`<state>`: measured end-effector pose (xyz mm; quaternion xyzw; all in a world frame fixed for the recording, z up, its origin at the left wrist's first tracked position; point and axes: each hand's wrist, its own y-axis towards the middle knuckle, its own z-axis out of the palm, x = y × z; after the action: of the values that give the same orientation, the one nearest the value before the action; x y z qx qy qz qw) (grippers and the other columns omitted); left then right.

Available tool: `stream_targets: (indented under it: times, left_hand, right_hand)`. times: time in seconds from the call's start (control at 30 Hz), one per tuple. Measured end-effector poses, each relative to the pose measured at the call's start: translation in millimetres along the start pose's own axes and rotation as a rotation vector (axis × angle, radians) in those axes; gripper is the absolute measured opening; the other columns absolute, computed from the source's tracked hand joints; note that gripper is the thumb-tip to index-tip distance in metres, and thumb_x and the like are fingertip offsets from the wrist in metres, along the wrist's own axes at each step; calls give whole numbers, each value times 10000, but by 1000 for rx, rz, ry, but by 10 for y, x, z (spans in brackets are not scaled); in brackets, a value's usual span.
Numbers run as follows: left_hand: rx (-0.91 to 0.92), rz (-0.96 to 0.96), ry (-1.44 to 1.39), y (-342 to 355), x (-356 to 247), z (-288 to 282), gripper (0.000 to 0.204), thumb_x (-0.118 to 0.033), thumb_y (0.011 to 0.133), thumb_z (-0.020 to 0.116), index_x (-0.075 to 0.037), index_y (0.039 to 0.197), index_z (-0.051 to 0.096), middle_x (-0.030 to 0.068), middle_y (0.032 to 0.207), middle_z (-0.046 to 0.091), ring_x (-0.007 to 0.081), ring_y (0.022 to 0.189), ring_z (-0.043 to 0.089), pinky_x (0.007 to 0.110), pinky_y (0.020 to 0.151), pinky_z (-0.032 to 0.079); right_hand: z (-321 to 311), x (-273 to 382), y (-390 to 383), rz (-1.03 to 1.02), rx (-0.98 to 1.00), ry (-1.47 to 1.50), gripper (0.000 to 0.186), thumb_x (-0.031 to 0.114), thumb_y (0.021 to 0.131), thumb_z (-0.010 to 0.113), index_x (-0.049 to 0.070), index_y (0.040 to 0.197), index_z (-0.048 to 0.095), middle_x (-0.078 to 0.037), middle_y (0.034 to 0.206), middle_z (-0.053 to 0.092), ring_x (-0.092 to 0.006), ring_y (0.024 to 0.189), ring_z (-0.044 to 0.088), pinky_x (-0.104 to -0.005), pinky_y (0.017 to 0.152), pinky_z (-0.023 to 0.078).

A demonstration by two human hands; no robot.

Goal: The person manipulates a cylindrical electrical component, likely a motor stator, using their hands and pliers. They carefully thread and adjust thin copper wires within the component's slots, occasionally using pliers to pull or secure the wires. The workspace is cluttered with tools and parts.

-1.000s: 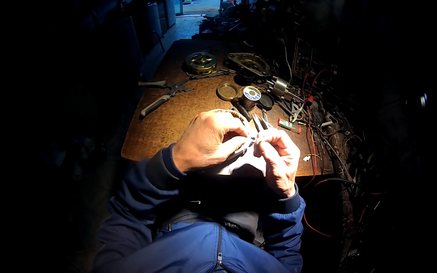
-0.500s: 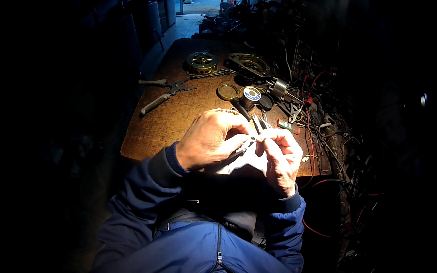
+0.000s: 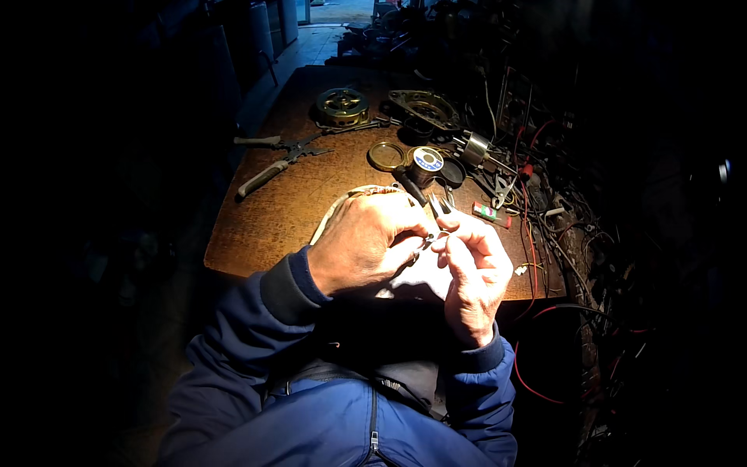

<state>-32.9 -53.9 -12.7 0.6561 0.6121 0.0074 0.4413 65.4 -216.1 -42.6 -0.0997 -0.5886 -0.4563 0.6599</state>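
Observation:
My left hand [image 3: 369,233] is closed, its thumb and forefinger pinching a small dark piece [image 3: 429,238] too small to make out. Just to the right, the fingertips of my right hand [image 3: 475,268] are pressed together on a thin strand [image 3: 443,234], which curves between both hands. Behind my left hand shows a pale curved rim [image 3: 336,210]; the hand hides the rest. White cloth-like material [image 3: 424,282] lies brightly lit below my fingers. Pointed metal tips [image 3: 437,205], perhaps tweezers, stick up beyond my right fingertips.
On the wooden table [image 3: 257,226] lie pliers [image 3: 268,177] at left and a brass-coloured round housing [image 3: 342,107] farther back. A spool [image 3: 427,161], a round tin lid [image 3: 387,156] and a metal motor part [image 3: 472,148] stand beyond my hands. Tangled wires [image 3: 537,233] crowd the right edge.
My left hand has shifted slightly right, and more of the pale rim shows behind it. My right hand has moved slightly left and tilted. Both still pinch close together.

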Motion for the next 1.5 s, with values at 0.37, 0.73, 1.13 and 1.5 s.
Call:
stream_targets:
  times: [0.37,0.73,1.13,1.5]
  left_hand:
    - [32,24,-56,16,19,-19,103,-122,901,714,-48,962,754,113,896,713,317,857,694,418,812,545]
    - [54,68,-129,-5,125,-34,94,-97,907,703,-51,988,712,125,942,698,331,894,674,419,830,534]
    - [94,-10,-136,-11,74,-74,62,-6,887,767,-25,927,722,110,937,709,265,934,675,367,838,528]
    - [-5,-190,-335,-30,9,-88,131,70,915,756,30,1038,768,107,1030,764,158,890,734,272,785,581]
  right_hand:
    - [-69,-62,46,0,-5,30,130,75,1021,676,-41,1081,675,-165,1116,759,-108,761,648,-243,676,489]
    - [-287,-141,102,46,150,-131,192,-16,983,723,-65,1169,733,-100,1013,765,-96,816,661,-233,740,525]
    - [-295,-223,276,-222,377,-469,170,18,896,778,31,1066,785,-35,894,705,-129,794,614,-269,742,478]
    - [-162,-349,116,51,213,-45,71,6,984,710,-4,1051,689,-10,953,697,-68,853,640,-247,773,535]
